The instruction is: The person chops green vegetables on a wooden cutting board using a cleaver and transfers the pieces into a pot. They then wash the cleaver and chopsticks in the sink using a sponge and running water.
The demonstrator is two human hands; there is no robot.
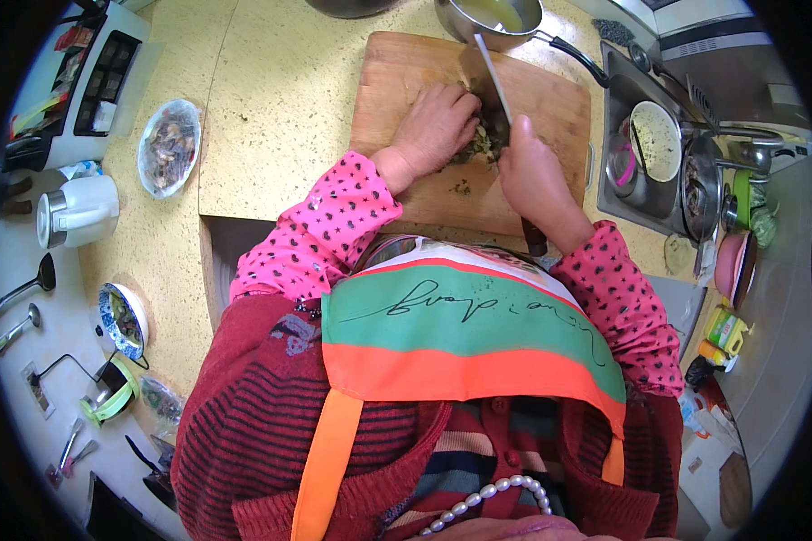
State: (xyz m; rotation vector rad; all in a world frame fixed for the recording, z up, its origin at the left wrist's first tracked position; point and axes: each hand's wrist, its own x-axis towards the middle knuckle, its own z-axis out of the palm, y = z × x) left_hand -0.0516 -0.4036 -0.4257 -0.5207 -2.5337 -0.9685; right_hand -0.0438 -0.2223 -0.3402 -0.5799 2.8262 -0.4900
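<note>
A wooden cutting board (433,203) lies on the speckled yellow countertop before me. My right hand (538,172) is closed round the handle of a broad-bladed kitchen knife (494,84), whose blade stands on edge over the board. Just left of the blade, my left hand (440,125) rests with curled fingers on chopped greens (477,145), part of which the fingers and blade hide. A few small green bits lie on the board nearer to me.
Beyond the board stands a steel saucepan (457,24) with yellowish liquid. At right is a sink (605,182) holding a white bowl (656,138) and a pan. A covered plate of food (169,149), a white kettle (84,213) and a patterned bowl (122,321) stand at left.
</note>
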